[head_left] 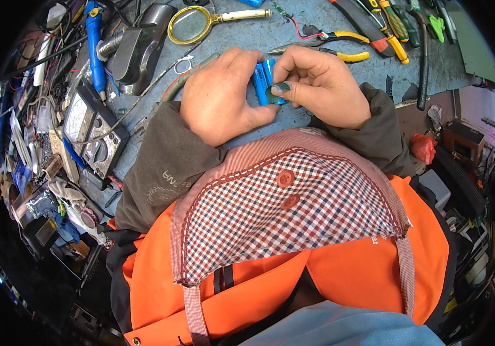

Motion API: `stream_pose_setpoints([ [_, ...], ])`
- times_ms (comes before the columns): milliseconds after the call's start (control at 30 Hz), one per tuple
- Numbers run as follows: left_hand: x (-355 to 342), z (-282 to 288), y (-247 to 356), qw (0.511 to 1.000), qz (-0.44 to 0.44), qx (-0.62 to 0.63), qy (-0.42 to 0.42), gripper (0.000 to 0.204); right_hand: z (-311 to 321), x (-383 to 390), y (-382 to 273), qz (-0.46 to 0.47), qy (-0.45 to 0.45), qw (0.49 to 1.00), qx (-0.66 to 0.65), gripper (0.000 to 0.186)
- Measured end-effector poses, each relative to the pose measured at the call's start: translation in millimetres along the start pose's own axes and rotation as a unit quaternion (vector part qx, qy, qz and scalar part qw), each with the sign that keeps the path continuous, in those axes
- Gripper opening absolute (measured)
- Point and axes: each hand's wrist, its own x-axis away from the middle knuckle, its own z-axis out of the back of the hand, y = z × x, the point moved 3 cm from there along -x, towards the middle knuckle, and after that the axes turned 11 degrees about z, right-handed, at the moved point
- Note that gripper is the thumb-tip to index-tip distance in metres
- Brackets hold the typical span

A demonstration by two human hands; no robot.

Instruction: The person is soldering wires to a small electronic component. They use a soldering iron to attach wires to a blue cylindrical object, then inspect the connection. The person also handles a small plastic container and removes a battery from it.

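In the head view my left hand (221,95) is curled round a pair of blue cylindrical cells (261,84) lying side by side on the grey work mat (386,83). My right hand (318,86) is closed in a pinch at the cells' right side, its thumb and forefinger on a small dark green piece (276,92) against their lower part. Just above my hands lie yellow-handled pliers (351,56) and a small circuit board (280,10) with red wires.
A brass-rimmed magnifier (189,25), grey vise (141,52), blue soldering iron (94,46) and analogue meter (95,135) lie to the left among cables and clutter. Screwdrivers (391,29) and tools line the back right. Past the bench's right edge is a red bag (423,147).
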Motion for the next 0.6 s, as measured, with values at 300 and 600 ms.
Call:
stream_pose_setpoints([
  [300, 0.0, 0.4, 0.3, 1.000, 0.005, 0.005, -0.010, 0.069, -4.1, 0.1, -3.0, -0.005, 0.019, 1.000, 0.004, 0.012],
  [600, 0.1, -0.3, 1.3, 1.000, 0.004, -0.006, -0.011, 0.070, -4.3, 0.1, 0.4, 0.009, 0.022, 1.000, 0.020, 0.014],
])
